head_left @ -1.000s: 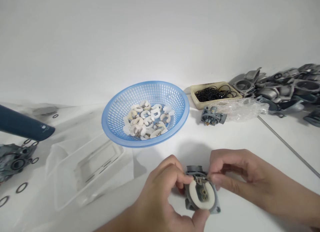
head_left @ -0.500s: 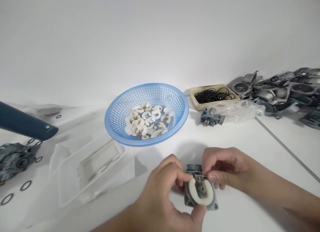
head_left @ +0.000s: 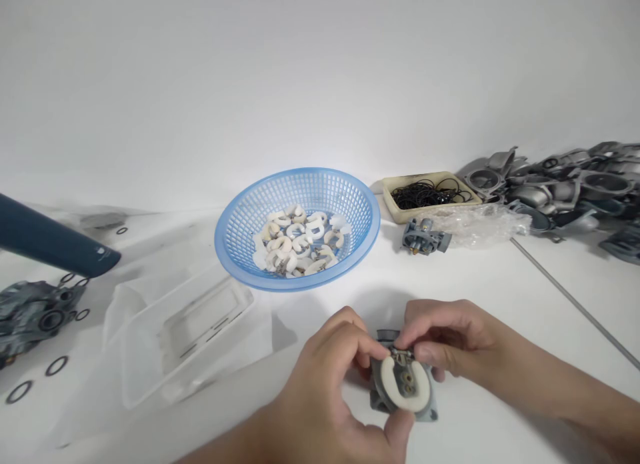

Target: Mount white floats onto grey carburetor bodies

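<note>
Steadying grey metal carburetor body (head_left: 429, 411) on white table (head_left: 480, 417), left hand (head_left: 333, 387) grips its sides; right hand (head_left: 453, 341) pinches near hinge end of white U-shaped float (head_left: 411, 402), likely for alignment.

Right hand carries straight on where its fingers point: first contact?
Likely the left hand, at its index fingertip, just across the open end of the white float. Depth is unclear in this one view; it could brush the carburetor body first.

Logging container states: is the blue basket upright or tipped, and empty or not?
Upright and not empty: the blue basket opens upward, with white C-shaped pieces inside.
</note>
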Demonstrator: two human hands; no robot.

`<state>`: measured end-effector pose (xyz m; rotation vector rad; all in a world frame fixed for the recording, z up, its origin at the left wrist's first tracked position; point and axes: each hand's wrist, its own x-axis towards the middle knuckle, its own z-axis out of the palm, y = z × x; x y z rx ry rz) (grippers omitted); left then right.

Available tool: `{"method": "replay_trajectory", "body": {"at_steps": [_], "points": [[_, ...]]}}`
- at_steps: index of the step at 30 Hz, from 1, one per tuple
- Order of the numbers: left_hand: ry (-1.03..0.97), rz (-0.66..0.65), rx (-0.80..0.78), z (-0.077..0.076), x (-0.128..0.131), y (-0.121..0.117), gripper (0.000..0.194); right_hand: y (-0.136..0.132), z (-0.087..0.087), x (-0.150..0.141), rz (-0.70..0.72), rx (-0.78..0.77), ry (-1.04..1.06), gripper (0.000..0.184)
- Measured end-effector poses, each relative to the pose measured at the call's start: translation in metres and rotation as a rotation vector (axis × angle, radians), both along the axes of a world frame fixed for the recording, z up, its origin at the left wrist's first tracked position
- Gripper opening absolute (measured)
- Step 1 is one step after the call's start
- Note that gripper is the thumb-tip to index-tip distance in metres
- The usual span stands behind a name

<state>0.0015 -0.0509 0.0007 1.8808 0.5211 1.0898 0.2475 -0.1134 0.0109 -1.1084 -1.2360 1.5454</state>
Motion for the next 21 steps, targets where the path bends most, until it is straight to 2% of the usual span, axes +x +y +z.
{"method": "replay_trajectory", "body": {"at_steps": [5, 11, 21], "points": [[0.012, 0.054, -0.045, -0.001, 0.0, -0.003, 0.034, 0.0, 0.0, -0.001, -0.01, 0.001, -0.008, 0.017], [0.026, 0.01, -0.043, 0.0, -0.003, -0.002, 0.048, 0.001, 0.001, -0.001, 0.004, -0.013, -0.021, 0.021], [0.013, -0.079, 0.046, 0.004, -0.006, 0.007, 0.054, 0.0, 0.003, -0.001, -0.003, -0.102, -0.035, 0.029]]}}
